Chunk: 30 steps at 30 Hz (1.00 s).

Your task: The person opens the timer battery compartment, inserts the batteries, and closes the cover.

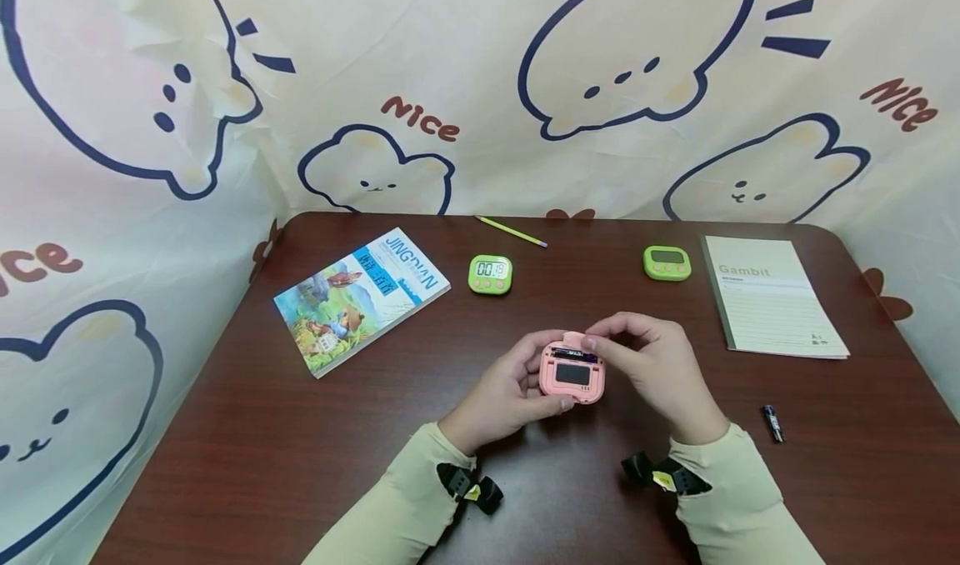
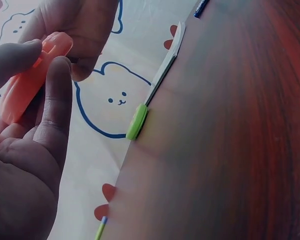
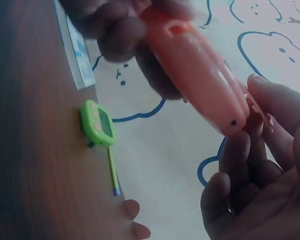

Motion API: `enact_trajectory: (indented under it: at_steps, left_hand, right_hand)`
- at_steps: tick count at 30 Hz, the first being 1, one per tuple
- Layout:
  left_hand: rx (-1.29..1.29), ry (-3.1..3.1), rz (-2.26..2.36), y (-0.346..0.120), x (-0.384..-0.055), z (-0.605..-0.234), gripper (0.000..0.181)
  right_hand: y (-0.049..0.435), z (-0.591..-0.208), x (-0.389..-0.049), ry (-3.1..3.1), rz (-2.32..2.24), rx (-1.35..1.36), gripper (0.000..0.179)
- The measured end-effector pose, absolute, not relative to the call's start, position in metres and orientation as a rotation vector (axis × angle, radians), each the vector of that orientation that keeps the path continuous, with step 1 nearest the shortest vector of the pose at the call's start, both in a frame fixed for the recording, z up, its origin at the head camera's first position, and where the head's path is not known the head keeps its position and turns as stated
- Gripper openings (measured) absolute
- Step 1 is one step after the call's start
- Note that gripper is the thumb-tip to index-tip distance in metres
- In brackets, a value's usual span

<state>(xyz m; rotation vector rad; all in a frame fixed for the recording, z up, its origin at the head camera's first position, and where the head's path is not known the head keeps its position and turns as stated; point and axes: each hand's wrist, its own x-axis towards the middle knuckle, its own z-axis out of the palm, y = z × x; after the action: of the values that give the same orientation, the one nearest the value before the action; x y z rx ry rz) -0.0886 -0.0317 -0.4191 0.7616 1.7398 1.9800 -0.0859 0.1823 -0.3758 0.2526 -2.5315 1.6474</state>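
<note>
A pink digital timer (image 1: 572, 388) is raised over the table, with a dark rectangle on the face turned up and a battery in its uncovered slot. My left hand (image 1: 504, 392) grips it by the left side, thumb along the lower edge. At the slot's upper right, my right hand (image 1: 660, 373) pinches a thin pink battery cover (image 3: 260, 111) between thumb and fingers, right at the timer's edge. In the left wrist view, the timer (image 2: 27, 87) shows edge-on between thumb and fingers. A loose battery (image 1: 773, 424) lies on the table to the right.
Two green timers (image 1: 491, 275) (image 1: 667, 263) stand toward the back of the brown table (image 1: 300, 465). A picture-covered book (image 1: 360, 302) lies at left, a notebook (image 1: 776, 298) at right. Near the back edge is a yellow-green pencil (image 1: 512, 232). A printed curtain (image 1: 480, 65) hangs behind.
</note>
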Motion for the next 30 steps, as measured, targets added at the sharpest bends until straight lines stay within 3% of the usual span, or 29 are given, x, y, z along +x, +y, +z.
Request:
enact_trajectory:
  at_steps: [8,30]
  left_hand:
    - [0.776,1.753,1.988,-0.031,-0.089,-0.420,0.070]
    - [0.727,1.790,2.010,-0.034,-0.090,-0.417,0.071]
  right_hand:
    - [0.173,-0.388,-0.088,-2.512,1.642,0.366,0.004]
    - [0.158,-0.397,-0.086,-2.358,1.734,0.251,0.007]
